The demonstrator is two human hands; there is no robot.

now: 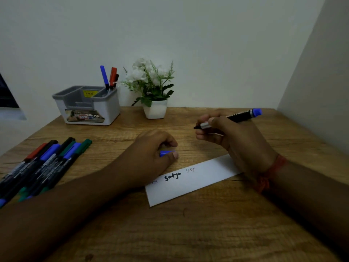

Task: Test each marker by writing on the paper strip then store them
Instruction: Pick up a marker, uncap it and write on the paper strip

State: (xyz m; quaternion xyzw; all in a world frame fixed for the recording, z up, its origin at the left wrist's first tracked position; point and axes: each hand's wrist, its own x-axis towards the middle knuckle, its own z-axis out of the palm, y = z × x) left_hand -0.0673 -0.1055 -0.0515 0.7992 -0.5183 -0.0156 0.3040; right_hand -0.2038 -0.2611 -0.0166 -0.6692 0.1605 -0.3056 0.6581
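Well beyond the two hands, a grey-and-white desk organiser [88, 105] is sitting at the back of the wooden table [188, 233], holding three upright markers [109, 77] in its rear right compartment, and a white potted plant [153, 87] is standing just beside it against the wall. Far out to the left of the left hand [151, 157], a bundle of capped markers [43, 165] is lying on the table, partly hidden by the left forearm. Directly under and between the hands, the paper strip [192, 180] is lying tilted, showing one bold word and fainter scribbles; the left hand is covering its left end and the right wrist is crossing its right end. The left hand is resting knuckles-up on the table, its curled fingers pinching a blue cap [165, 153] that is peeking out by the thumb. The right hand [226, 133], wearing a red thread at the wrist, is hovering above the strip's far edge, fingers clamped around the uncapped marker [232, 119], whose tip is pointing left, clear of the paper, while its blue end is slanting up to the right.
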